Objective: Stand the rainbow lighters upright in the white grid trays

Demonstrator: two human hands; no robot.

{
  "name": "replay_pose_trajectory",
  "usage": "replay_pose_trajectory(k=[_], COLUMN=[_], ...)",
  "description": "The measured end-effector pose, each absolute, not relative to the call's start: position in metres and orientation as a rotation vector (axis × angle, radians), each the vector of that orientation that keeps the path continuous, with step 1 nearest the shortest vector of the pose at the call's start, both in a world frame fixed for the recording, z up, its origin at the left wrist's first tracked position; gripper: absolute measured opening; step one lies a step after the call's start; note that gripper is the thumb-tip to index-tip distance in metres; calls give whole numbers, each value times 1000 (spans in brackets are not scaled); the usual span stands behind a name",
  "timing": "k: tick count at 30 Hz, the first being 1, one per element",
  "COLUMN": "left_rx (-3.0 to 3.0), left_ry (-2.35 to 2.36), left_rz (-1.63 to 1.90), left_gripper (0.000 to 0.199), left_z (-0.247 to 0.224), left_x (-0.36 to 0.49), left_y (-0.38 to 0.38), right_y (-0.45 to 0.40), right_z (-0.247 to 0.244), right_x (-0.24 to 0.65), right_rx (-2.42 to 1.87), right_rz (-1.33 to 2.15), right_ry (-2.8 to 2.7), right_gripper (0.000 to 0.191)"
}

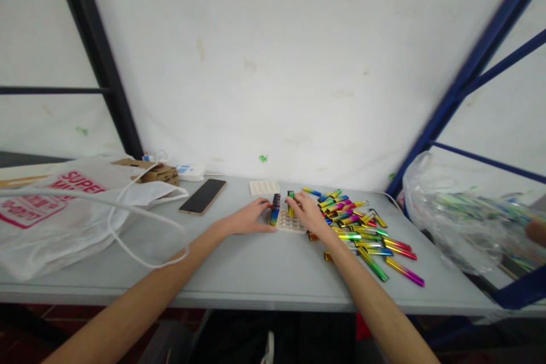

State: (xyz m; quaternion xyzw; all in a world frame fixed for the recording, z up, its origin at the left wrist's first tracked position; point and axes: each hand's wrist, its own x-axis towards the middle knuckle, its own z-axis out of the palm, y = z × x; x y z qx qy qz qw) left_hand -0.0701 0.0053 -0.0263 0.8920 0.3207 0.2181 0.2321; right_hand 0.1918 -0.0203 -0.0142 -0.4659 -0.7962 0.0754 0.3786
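A white tray with rows of round holes (290, 227) lies on the grey table, between my two hands. Several shiny tubes with dark ends (275, 210) stand in a row along its left side. My left hand (252, 216) is beside that row, thumb and fingers apart, with its fingertips at the tubes. A green and yellow tube (290, 205) stands upright over the tray, with my right hand (307, 211) closed on it. Right of the tray lies a loose pile of metallic coloured tubes (358, 233), partly behind my right hand and forearm.
Behind the tray lies a second white holed tray (264, 187). A phone (203, 196) is at the back left, near a cardboard box (160, 173). A white plastic bag (85, 205) and a looped cable cover the left side. At the right are a clear bag (452, 222) and blue frame.
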Motion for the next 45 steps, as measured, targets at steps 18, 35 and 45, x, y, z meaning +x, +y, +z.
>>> replay_pose_trajectory(k=[18, 35, 45], left_rx=[2479, 2470, 2469], left_ry=[790, 850, 831], left_rz=[527, 503, 522], left_gripper=[72, 80, 81], left_z=[-15, -14, -19], left_x=[-71, -71, -73], left_y=[-2, -4, -1], right_y=[-19, 3, -6], right_z=[-19, -26, -16], right_x=[195, 245, 242], right_rx=[-1163, -1454, -1459], right_rz=[198, 13, 92], right_ry=[-2343, -2227, -2165], right_gripper=[33, 24, 2])
